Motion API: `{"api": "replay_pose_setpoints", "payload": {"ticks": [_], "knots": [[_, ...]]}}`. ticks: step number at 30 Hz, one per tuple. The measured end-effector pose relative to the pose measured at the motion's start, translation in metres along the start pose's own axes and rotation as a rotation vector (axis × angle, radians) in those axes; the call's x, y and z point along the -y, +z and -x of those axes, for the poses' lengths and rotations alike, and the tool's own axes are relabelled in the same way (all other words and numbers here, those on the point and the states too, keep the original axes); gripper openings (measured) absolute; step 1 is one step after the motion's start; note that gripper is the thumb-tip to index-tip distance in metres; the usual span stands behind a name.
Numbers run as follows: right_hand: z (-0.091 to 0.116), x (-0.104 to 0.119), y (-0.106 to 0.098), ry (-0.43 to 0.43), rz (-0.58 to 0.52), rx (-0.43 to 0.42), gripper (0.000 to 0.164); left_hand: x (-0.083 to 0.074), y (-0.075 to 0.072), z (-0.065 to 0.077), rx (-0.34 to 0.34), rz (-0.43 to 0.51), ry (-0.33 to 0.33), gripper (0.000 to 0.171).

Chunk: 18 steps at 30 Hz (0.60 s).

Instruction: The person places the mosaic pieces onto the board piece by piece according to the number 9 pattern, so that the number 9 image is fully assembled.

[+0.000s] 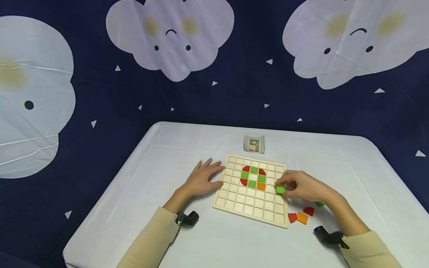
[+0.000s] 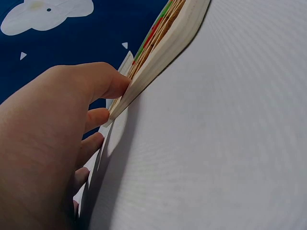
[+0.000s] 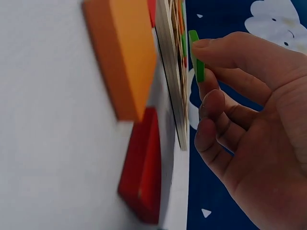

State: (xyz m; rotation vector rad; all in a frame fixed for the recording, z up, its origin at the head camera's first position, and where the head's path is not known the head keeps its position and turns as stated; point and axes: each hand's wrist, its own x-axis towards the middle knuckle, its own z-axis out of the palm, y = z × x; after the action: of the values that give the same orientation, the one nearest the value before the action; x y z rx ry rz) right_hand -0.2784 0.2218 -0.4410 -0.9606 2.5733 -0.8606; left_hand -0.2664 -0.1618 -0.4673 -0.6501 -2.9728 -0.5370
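A wooden grid board (image 1: 234, 203) lies on the white table, with a ring of green squares, red quarter-round tiles and one orange square (image 1: 261, 185) set in its upper middle cells. My right hand (image 1: 303, 185) pinches a green square tile (image 1: 280, 190) between thumb and fingers, over the board's right edge. In the right wrist view the green tile (image 3: 196, 56) stands on edge in that pinch. My left hand (image 1: 202, 179) is spread at the board's left side, fingertips at the rim. Its thumb touches the board's edge (image 2: 158, 60) in the left wrist view.
Right of the board lie loose tiles: a red one (image 1: 292, 217), an orange square (image 1: 302, 218), a second red one (image 1: 308, 211) and a green one (image 1: 320, 204) partly behind my wrist. A printed pattern card (image 1: 249, 144) rests beyond the board. A dark cloud-print cloth (image 1: 234, 100) hangs behind.
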Motion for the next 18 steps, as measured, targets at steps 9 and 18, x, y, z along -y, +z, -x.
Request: {"api": "replay_pose_setpoints", "payload": {"ticks": [9,18], "knots": [[-0.013,0.015,0.005,-0.038,0.015,-0.003,0.027,0.002,0.000,-0.001,-0.004,-0.011,0.001,0.060],[-0.024,0.021,0.016,-0.107,-0.036,0.040,0.030,0.001,0.001,0.000,-0.004,0.006,0.002,0.060]]}}
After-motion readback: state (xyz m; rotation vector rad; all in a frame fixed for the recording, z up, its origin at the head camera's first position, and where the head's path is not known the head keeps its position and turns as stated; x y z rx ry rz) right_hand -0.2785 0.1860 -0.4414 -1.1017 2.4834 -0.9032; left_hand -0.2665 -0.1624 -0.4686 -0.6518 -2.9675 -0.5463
